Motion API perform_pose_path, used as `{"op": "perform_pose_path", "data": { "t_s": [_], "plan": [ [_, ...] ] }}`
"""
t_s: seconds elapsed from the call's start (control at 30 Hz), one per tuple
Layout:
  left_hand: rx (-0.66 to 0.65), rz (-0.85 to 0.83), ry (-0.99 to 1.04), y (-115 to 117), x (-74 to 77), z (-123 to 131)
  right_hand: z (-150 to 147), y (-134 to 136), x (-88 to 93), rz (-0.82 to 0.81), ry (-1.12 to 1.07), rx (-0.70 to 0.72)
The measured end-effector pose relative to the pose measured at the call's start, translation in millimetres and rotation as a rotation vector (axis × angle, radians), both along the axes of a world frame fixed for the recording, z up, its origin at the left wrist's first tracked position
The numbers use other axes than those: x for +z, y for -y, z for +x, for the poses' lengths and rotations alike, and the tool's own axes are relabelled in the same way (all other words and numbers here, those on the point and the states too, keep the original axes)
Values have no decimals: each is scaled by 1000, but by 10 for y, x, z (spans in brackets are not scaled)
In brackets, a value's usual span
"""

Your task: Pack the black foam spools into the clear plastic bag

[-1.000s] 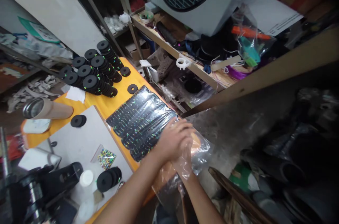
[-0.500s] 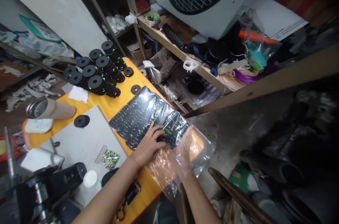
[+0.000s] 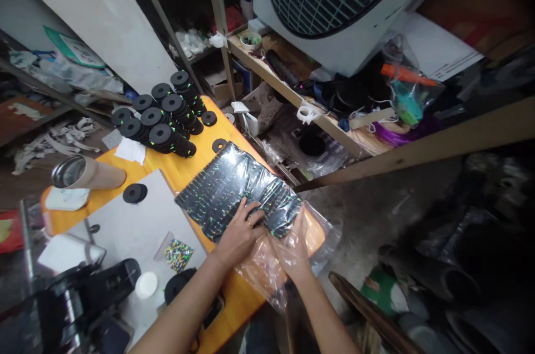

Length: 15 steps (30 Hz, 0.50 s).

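Note:
A clear plastic bag (image 3: 238, 167) lies on the orange table (image 3: 209, 150), filled with rows of black discs that show small green and yellow bits. My left hand (image 3: 240, 234) rests on the bag's near edge, fingers spread over the discs, a ring on one finger. My right hand (image 3: 295, 245) is at the bag's right end, inside or beneath the loose clear film, its fingers stretched out against the ends of the disc rows. Crumpled film hangs between and below both hands.
Stacks of black discs (image 3: 161, 134) stand at the table's back left. A tumbler (image 3: 100, 173), a grey board (image 3: 112, 226), a packet of coloured beads (image 3: 179, 253) and a white lid (image 3: 146, 285) lie left. Behind is a wooden shelf (image 3: 288, 83).
The whole view has shifted slightly. My right hand's fingers now lie stretched along the bag's right end; my left hand stays on the bag.

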State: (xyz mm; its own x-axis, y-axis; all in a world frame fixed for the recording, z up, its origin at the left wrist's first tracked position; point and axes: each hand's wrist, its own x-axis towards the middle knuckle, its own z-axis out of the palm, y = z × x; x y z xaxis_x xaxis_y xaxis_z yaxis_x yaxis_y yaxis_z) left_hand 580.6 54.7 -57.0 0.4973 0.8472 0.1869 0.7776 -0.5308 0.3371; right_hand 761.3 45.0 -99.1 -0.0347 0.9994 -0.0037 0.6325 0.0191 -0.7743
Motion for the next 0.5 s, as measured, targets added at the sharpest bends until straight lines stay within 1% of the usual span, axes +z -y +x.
{"op": "perform_pose_path", "data": {
  "t_s": [0.1, 0.2, 0.37, 0.43, 0.5],
  "plan": [
    [38, 23, -7, 38, -35, 15, -19, 18, -20, -36, 26, 20],
    [67, 27, -11, 73, -53, 24, -61, 27, -34, -6, 63, 33],
    [59, 20, -8, 85, -37, 13, -88, -34, -16, 57, 95, 58],
    [70, 1, -27, 84, -38, 11, -42, -17, -37, 90, 136, 69],
    [82, -19, -42, 88, -49, 12, 91, 109, -95, 126, 207, 104]
  ]
}}
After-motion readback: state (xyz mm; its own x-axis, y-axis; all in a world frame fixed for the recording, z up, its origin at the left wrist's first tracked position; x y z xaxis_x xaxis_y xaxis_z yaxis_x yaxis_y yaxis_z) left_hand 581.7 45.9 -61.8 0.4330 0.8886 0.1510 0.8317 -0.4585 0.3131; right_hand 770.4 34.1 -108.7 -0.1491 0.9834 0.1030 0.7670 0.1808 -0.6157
